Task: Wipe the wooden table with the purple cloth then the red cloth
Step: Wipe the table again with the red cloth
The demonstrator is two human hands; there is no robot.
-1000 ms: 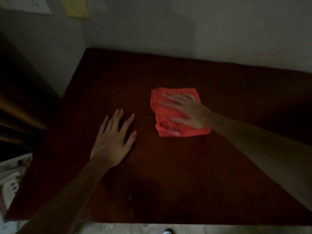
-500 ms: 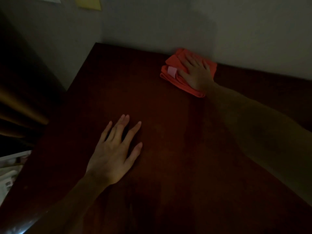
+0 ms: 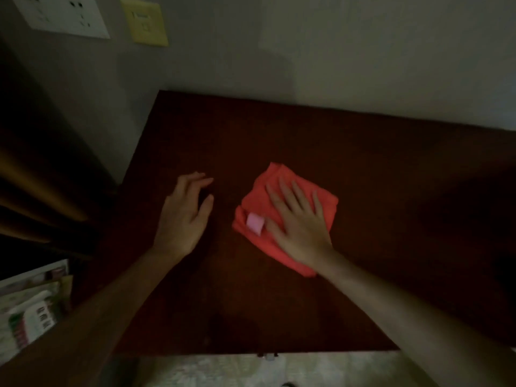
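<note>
Evidently we press our right hand (image 3: 300, 227), fingers spread flat, on the red cloth (image 3: 284, 216) mid-table (image 3: 391, 169) so it drags evenly. Our left hand (image 3: 184, 216) rests open toward the left edge, likely bracing. No purple cloth shows.

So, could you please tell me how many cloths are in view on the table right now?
1. The red cloth lies near the middle of the wooden table, under the flat right hand. No purple cloth shows; it may be out of frame.
</note>
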